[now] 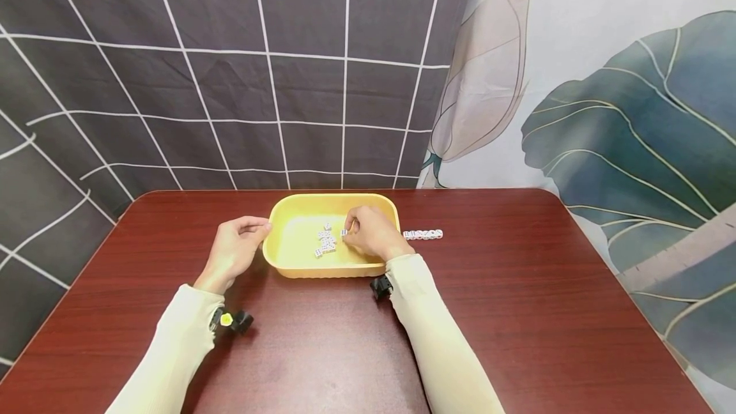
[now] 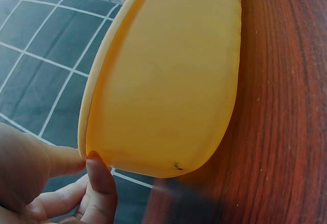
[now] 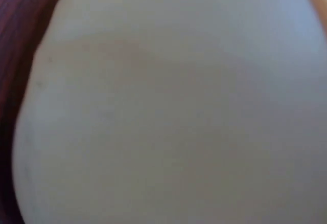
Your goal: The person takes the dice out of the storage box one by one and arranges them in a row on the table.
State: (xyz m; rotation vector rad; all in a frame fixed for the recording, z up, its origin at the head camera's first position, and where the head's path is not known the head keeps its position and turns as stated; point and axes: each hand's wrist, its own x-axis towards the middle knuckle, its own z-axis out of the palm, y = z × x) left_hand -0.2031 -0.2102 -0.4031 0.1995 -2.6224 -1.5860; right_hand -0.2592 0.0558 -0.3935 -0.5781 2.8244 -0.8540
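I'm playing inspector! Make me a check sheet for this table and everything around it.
Surface: reddish-brown wood-grain table.
Job's things: small white cube dice with dots loose in a yellow rounded-rectangular tray; a row of white dice on the table, right of the tray.
Clutter: nothing seen.
Hands: left hand pinches the tray's rim; right hand holds one die in or above the tray.
Cables: nothing seen.
Surroundings: dark grey cloth with white grid lines; white cloth with big leaf print.
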